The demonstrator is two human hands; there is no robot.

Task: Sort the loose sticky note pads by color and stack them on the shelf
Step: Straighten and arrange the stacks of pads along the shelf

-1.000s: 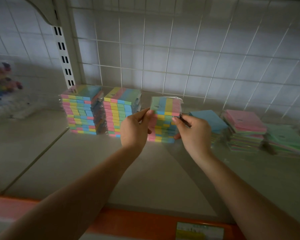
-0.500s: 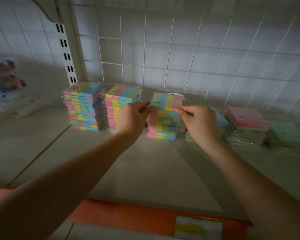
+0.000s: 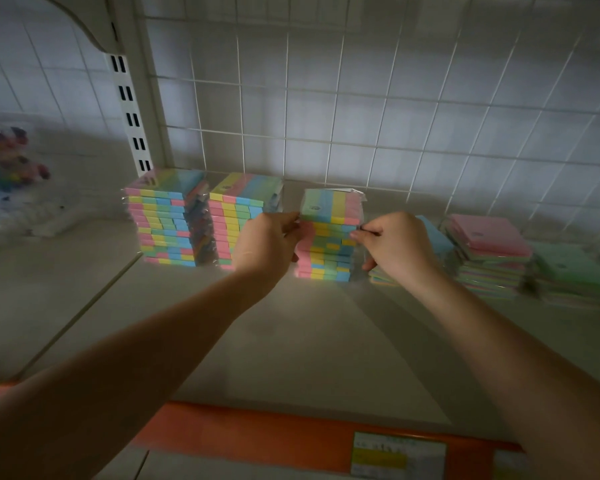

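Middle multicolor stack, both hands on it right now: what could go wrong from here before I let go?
1. The top pad sits skewed, overhanging the middle stack; it may slide off on release.
2. The stack's layers look uneven, so a push from the left hand or right hand could topple it.
3. The right hand is close to the blue pad pile and could knock it.

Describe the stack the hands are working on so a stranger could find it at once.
On the shelf below the wire grid stand three tall striped stacks. It is the rightmost stack, held between the left hand and right hand. Unlike its neighbours, its top pad sits askew.
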